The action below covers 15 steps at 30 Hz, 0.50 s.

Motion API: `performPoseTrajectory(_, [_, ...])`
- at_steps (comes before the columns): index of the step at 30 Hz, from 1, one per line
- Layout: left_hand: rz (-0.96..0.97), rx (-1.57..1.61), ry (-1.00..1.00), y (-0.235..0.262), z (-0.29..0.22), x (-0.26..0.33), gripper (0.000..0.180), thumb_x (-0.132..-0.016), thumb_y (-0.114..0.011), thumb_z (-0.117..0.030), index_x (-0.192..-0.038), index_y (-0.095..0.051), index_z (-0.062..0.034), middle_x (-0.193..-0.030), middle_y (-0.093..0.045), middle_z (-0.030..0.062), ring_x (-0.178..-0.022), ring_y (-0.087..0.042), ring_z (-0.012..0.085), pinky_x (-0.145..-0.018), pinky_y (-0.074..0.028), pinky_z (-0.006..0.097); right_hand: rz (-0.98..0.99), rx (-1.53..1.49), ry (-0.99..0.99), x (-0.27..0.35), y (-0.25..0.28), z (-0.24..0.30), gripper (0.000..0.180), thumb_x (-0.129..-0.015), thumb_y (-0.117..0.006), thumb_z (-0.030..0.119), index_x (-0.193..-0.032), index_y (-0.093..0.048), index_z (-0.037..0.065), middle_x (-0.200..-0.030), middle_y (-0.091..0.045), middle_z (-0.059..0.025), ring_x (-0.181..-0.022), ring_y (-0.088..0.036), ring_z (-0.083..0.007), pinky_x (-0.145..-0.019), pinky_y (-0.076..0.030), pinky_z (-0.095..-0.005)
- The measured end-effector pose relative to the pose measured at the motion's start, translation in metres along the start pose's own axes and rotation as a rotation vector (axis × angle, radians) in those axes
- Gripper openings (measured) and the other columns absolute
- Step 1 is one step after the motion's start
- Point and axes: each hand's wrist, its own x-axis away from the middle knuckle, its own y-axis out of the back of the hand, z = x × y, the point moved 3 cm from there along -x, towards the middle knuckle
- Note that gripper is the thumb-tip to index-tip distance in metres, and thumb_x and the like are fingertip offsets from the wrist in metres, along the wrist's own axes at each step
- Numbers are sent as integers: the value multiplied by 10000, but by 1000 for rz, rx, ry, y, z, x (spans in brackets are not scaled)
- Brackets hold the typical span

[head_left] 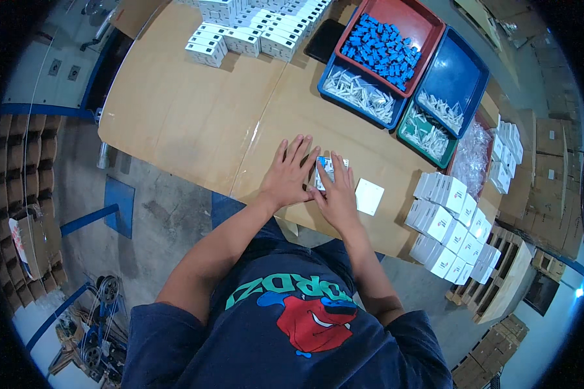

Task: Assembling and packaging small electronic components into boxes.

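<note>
A small white-and-blue box (326, 170) lies on the cardboard-covered table (194, 110), between my two hands. My left hand (289, 172) rests flat on the table, fingers spread, its fingertips beside the box's left edge. My right hand (337, 196) lies over the box's near side, fingers stretched across it and pressing it down. A white square lid or box (369, 196) sits just right of my right hand.
Stacks of small white boxes stand at the right (449, 223) and at the far edge (253, 26). A red tray of blue parts (386, 45), blue trays of white parts (362, 94) (451, 84), a green tray (425, 135) and a clear bag (472, 155) sit beyond.
</note>
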Motion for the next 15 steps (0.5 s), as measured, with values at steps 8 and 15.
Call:
performPoseTrajectory(8, [-10, -111, -15, -6, 0, 1, 917, -836, -559, -566, -1592, -330, -102, -1667, -224, 190, -1567, -139, 353, -1261, -66, 560, -5, 139, -72, -2, -3, 7, 551, -966, -647, 354, -1459, -568, 120, -1651, -262, -208, -1541, -188, -427, -1223, -128, -620])
performPoseTrajectory(15, [-33, -45, -31, -4, -5, 1, 1003, -808, -530, -809, -1557, -395, -156, -1655, -237, 198, -1563, -136, 351, -1258, -76, 562, -255, -208, -59, 15, 19, -28, 397, -939, -695, 248, -1294, -662, 73, -1394, -569, -183, -1264, -576, -350, -1053, -469, -462])
